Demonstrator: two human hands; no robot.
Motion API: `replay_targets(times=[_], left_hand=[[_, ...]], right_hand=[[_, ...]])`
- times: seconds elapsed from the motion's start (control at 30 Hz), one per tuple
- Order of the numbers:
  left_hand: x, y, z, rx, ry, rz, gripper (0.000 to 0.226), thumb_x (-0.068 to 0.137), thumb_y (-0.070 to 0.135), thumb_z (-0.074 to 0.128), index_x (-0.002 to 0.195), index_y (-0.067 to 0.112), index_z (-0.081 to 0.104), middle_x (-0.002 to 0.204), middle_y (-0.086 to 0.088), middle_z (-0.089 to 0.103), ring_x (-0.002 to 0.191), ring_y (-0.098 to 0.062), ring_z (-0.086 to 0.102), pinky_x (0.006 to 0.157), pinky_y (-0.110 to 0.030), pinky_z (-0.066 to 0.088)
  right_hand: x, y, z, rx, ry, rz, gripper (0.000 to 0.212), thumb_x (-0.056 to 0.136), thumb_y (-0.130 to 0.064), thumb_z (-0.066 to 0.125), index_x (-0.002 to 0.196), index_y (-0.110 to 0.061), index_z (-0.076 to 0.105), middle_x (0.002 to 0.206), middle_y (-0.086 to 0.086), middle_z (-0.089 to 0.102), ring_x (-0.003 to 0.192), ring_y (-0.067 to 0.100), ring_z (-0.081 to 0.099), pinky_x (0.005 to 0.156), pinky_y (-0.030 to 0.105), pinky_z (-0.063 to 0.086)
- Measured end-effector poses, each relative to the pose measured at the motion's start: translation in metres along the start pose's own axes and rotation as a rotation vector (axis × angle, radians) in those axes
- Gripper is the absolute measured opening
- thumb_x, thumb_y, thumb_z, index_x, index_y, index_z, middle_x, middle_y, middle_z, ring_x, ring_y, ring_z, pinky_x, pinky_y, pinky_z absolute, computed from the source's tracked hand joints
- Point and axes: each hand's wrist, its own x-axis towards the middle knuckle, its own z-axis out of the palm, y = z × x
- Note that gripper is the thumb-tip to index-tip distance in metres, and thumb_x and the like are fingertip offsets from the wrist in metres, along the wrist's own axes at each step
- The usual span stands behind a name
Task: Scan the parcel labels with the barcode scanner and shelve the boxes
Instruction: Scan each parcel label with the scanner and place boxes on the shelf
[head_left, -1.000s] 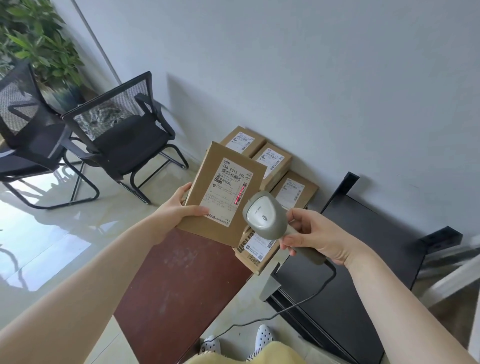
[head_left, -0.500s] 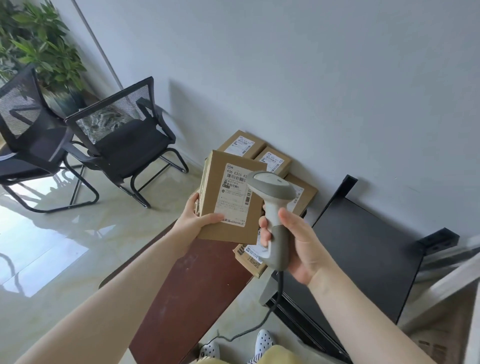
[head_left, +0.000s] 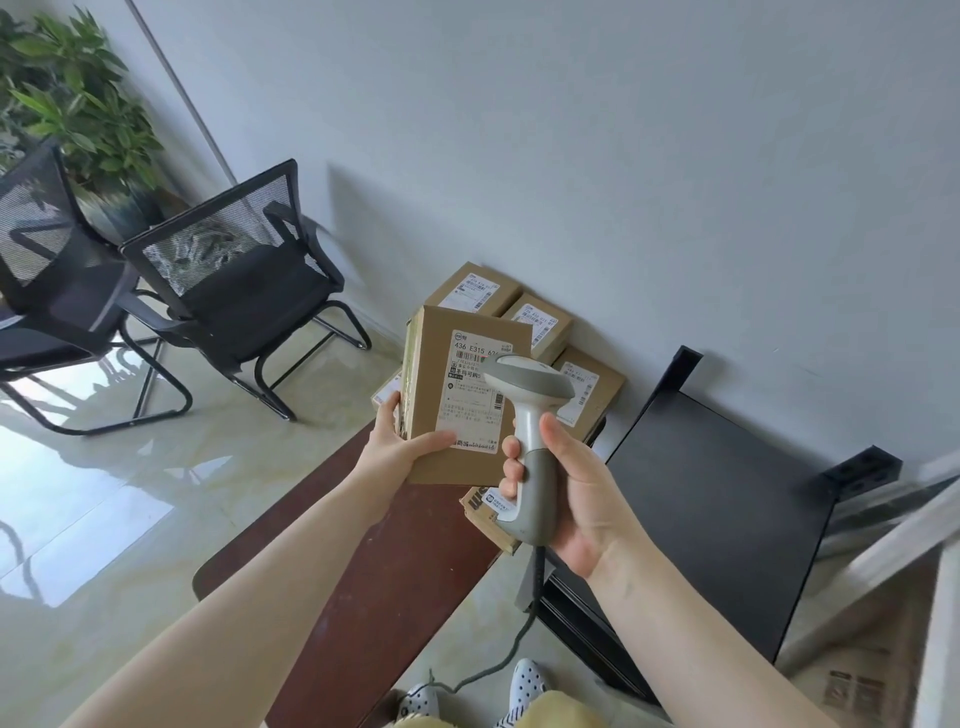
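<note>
My left hand grips a brown cardboard parcel by its lower left corner, holding it upright with its white shipping label facing me. My right hand holds a grey and white barcode scanner by the handle. The scanner's head sits right in front of the label's right side and hides part of it. A cable hangs from the handle toward the floor. Several more labelled parcels are stacked on the table behind the held one.
A dark red-brown table runs below my arms. A black shelf unit stands to the right against the grey wall. Two black mesh chairs and a potted plant are at the left on a glossy tiled floor.
The scanner has turned from lying sideways to standing upright, its head now raised in front of the label. My left hand has tilted the parcel more upright and drawn it closer.
</note>
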Motion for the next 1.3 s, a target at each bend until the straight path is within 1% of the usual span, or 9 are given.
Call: replay_targets(times=[0.2, 0.3, 0.4, 0.53, 0.63, 0.73, 0.83, 1.1, 1.3], left_hand=[[-0.002, 0.001, 0.002, -0.015, 0.009, 0.008, 0.119, 0.055, 0.040, 0.087, 0.157, 0.037, 0.025, 0.129, 0.005, 0.060, 0.104, -0.013, 0.066, 0.074, -0.026, 0.055], [-0.004, 0.002, 0.003, -0.022, 0.005, 0.007, 0.121, 0.054, 0.042, 0.087, 0.156, 0.038, 0.024, 0.129, 0.004, 0.061, 0.105, -0.014, 0.066, 0.077, -0.029, 0.056], [-0.006, 0.003, 0.003, -0.053, 0.003, 0.010, 0.130, 0.043, 0.047, 0.090, 0.155, 0.038, 0.026, 0.127, 0.005, 0.064, 0.107, -0.019, 0.069, 0.084, -0.037, 0.059], [-0.008, 0.000, 0.006, -0.124, 0.006, -0.003, 0.122, 0.053, 0.037, 0.090, 0.156, 0.037, 0.026, 0.123, 0.011, 0.063, 0.107, -0.022, 0.070, 0.086, -0.046, 0.061], [-0.009, -0.003, 0.013, -0.179, -0.010, -0.014, 0.129, 0.043, 0.040, 0.091, 0.155, 0.039, 0.028, 0.126, 0.008, 0.065, 0.107, -0.024, 0.071, 0.092, -0.056, 0.058], [-0.008, -0.007, 0.024, -0.199, -0.034, -0.027, 0.128, 0.045, 0.040, 0.092, 0.156, 0.039, 0.029, 0.132, 0.003, 0.066, 0.112, -0.024, 0.070, 0.099, -0.053, 0.056], [-0.009, -0.009, 0.039, -0.222, -0.079, -0.022, 0.115, 0.055, 0.031, 0.090, 0.154, 0.037, 0.032, 0.128, 0.003, 0.069, 0.106, -0.021, 0.073, 0.084, -0.042, 0.060], [-0.014, -0.007, 0.076, -0.222, -0.152, -0.010, 0.116, 0.048, 0.035, 0.090, 0.151, 0.034, 0.037, 0.123, 0.005, 0.073, 0.101, -0.018, 0.075, 0.078, -0.038, 0.060], [-0.020, -0.004, 0.087, -0.231, -0.182, -0.016, 0.117, 0.045, 0.033, 0.090, 0.151, 0.033, 0.039, 0.127, 0.003, 0.071, 0.101, -0.018, 0.075, 0.070, -0.033, 0.061]], right_hand=[[-0.001, 0.001, 0.001, 0.014, -0.004, 0.007, 0.085, 0.059, -0.046, 0.093, 0.125, -0.006, 0.059, 0.085, 0.007, 0.062, 0.064, 0.013, 0.055, 0.060, 0.027, 0.048], [-0.004, -0.001, 0.000, -0.029, 0.069, -0.023, 0.072, 0.069, -0.046, 0.086, 0.123, -0.008, 0.058, 0.087, 0.008, 0.064, 0.066, 0.014, 0.057, 0.059, 0.028, 0.051], [-0.006, -0.008, -0.004, -0.160, 0.286, -0.078, 0.051, 0.078, -0.041, 0.073, 0.112, -0.007, 0.058, 0.086, 0.009, 0.069, 0.066, 0.015, 0.060, 0.064, 0.029, 0.052], [-0.007, -0.022, -0.035, -0.309, 0.641, -0.161, 0.046, 0.084, -0.039, 0.073, 0.114, -0.010, 0.054, 0.090, 0.008, 0.071, 0.069, 0.015, 0.064, 0.067, 0.031, 0.053], [-0.007, -0.028, -0.084, -0.330, 0.883, -0.222, 0.042, 0.091, -0.032, 0.071, 0.118, -0.010, 0.049, 0.104, 0.014, 0.069, 0.075, 0.018, 0.063, 0.063, 0.028, 0.047], [-0.008, -0.029, -0.136, -0.300, 1.076, -0.252, 0.047, 0.091, -0.033, 0.071, 0.122, -0.007, 0.047, 0.113, 0.017, 0.068, 0.080, 0.020, 0.063, 0.073, 0.032, 0.050], [-0.011, -0.028, -0.174, -0.233, 1.195, -0.234, 0.045, 0.094, -0.036, 0.065, 0.122, -0.008, 0.044, 0.116, 0.011, 0.061, 0.096, 0.024, 0.058, 0.090, 0.039, 0.049], [-0.002, -0.022, -0.221, -0.403, 1.365, -0.160, 0.044, 0.093, -0.018, 0.066, 0.126, -0.002, 0.041, 0.109, 0.006, 0.050, 0.095, 0.024, 0.051, 0.083, 0.033, 0.040], [0.003, -0.011, -0.237, -0.707, 1.422, -0.070, 0.048, 0.083, -0.028, 0.078, 0.114, -0.006, 0.048, 0.125, 0.015, 0.058, 0.109, 0.037, 0.061, 0.086, 0.047, 0.049]])
